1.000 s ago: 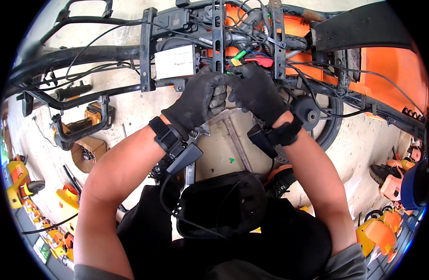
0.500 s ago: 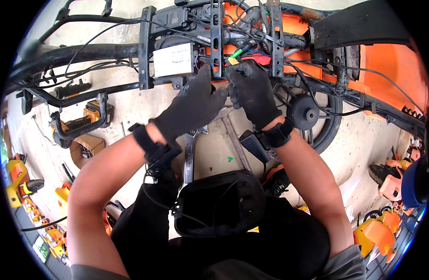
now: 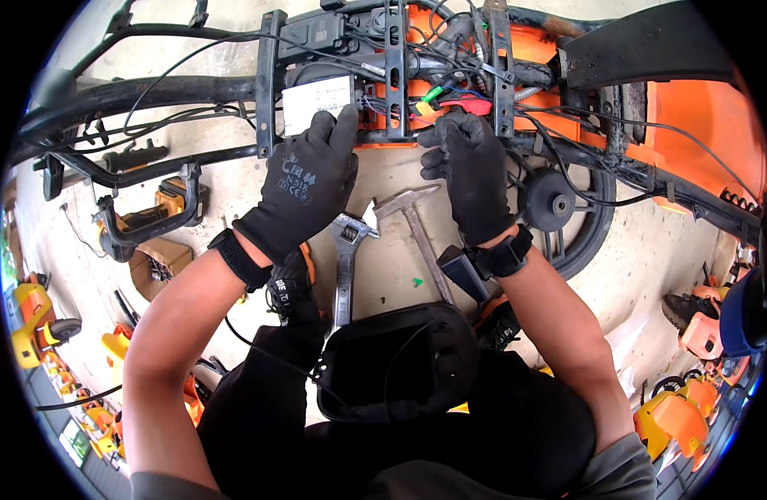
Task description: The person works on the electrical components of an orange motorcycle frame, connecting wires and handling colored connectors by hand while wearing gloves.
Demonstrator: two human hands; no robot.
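Note:
My left hand (image 3: 310,187), in a black glove, has its forefingers extended at the lower right edge of a white-labelled box (image 3: 308,104), beside thin wires. My right hand (image 3: 468,177), also gloved, has curled fingertips just below a red connector cover (image 3: 468,105); whatever they pinch is hidden. A green connector (image 3: 433,93) and a yellow connector (image 3: 425,109) lie among cables on the black frame (image 3: 267,50), over orange panels (image 3: 538,46). On the floor beneath are an adjustable wrench (image 3: 344,271) and a rusty hammer (image 3: 423,246).
A black wheel (image 3: 579,237) lies under the frame at right. At left are a yellow power tool (image 3: 173,198) and a cardboard box (image 3: 160,267). An open black case (image 3: 392,367) sits between my legs. Orange and yellow vehicles (image 3: 37,321) stand around the rim.
My hands have moved apart: the left drew back from the middle and shifted left onto the box's edge, while the right moved slightly right. The wrench and hammer now show more fully.

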